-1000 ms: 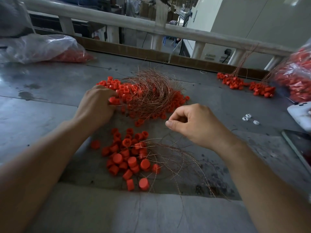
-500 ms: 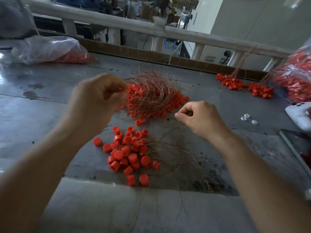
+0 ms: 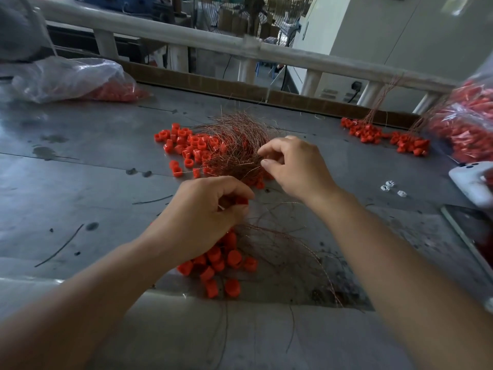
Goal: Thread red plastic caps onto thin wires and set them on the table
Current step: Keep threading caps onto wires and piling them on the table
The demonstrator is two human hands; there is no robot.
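The grey metal tabletop point(image 3: 80, 182) fills the view, scuffed and stained, with a white railing point(image 3: 186, 36) behind its far edge. A clear plastic bag point(image 3: 69, 78) holding red caps lies at far left, and a second bag of caps point(image 3: 469, 121) sits at the right edge. In the middle of the tabletop a tangle of thin coppery wires point(image 3: 234, 145) rests on a spread of threaded caps point(image 3: 184, 145).

The left hand point(image 3: 205, 217) was raised beside the tangle's left side half a second ago. It is now lower and nearer, over the near pile of loose caps point(image 3: 221, 263), its fingers curled and pinching a red cap point(image 3: 241, 201) against the thumb. The right hand point(image 3: 296, 166) has moved forward from the open tabletop to the tangle's right edge. Its thumb and forefinger curl toward each other with a small gap, and whether a strand lies between them cannot be told.

Two finished bundles point(image 3: 368, 132), caps with wires standing up from them, lie at far right. A white device point(image 3: 472, 180) sits at the right edge, with three small white pieces point(image 3: 389, 185) just left of it.
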